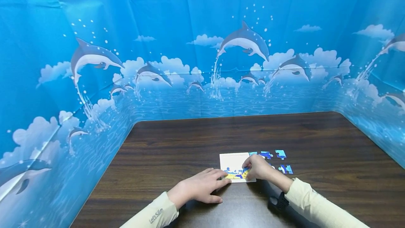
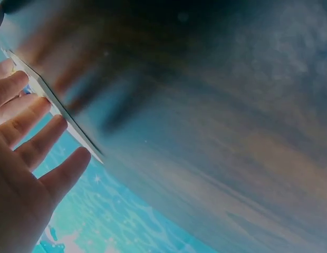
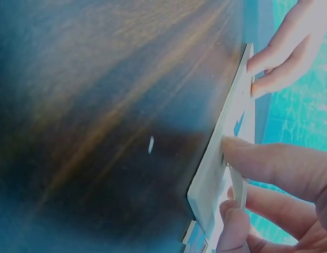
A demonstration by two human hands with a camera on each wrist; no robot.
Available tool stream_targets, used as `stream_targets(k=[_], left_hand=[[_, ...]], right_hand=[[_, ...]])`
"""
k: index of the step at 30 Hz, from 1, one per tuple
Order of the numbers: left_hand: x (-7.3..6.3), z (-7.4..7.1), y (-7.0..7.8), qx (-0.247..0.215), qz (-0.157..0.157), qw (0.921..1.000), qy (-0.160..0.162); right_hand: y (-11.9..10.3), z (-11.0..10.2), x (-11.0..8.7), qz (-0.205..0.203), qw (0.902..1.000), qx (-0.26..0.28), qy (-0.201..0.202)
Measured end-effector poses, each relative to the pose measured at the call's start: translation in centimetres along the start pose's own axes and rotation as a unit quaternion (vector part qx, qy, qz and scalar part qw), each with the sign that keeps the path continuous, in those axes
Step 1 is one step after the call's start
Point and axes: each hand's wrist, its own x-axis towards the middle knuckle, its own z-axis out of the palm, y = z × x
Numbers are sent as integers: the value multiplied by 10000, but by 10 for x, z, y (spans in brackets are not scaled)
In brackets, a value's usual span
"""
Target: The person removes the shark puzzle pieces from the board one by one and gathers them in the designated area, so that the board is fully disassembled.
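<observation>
A white puzzle board lies flat on the table, its lower part filled with yellow and blue picture pieces. My left hand rests at the board's left edge with its fingers spread and fingertips touching it. Over the board's right part, my right hand pinches a puzzle piece between thumb and fingers, tilted up from the board surface in the right wrist view. The fingers hide most of that piece in the head view.
Loose blue puzzle pieces lie right of the board, among them one at the back and one nearer. The brown wooden table is bordered by a blue dolphin-print curtain. A black device sits at the right wrist.
</observation>
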Motion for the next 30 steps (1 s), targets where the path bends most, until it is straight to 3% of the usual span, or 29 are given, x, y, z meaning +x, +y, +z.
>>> stream_targets(k=[10, 19, 30], left_hand=[[4, -1, 1, -45, 15, 10000, -28], [7, 0, 1, 195, 185, 9996, 26], [6, -1, 4, 115, -122, 9998, -117]], right_hand=[[-1, -2, 3, 61, 9996, -70, -260], [-2, -3, 2, -236, 9995, -29, -226], [-2, -1, 1, -286, 9994, 80, -191]])
